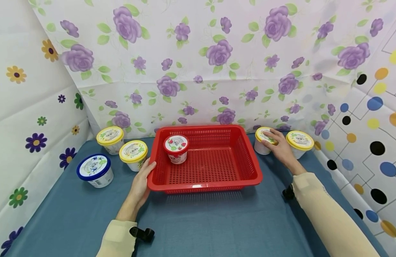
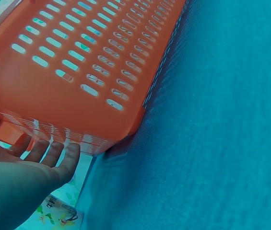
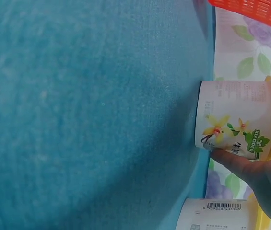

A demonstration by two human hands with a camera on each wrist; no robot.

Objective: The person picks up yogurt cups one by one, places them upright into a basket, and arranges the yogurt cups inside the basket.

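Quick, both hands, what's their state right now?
Left hand: closed, holding the red basket by its left rim.
Right hand: closed, gripping the yellow-lidded tub nearest the basket's right side.

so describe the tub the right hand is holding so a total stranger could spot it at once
In the head view, find the red basket on the blue tabletop. Just past its right end stands a white tub with a yellow lid; unlike the similar tub farther right, it is nearer the basket and gripped by the right hand.
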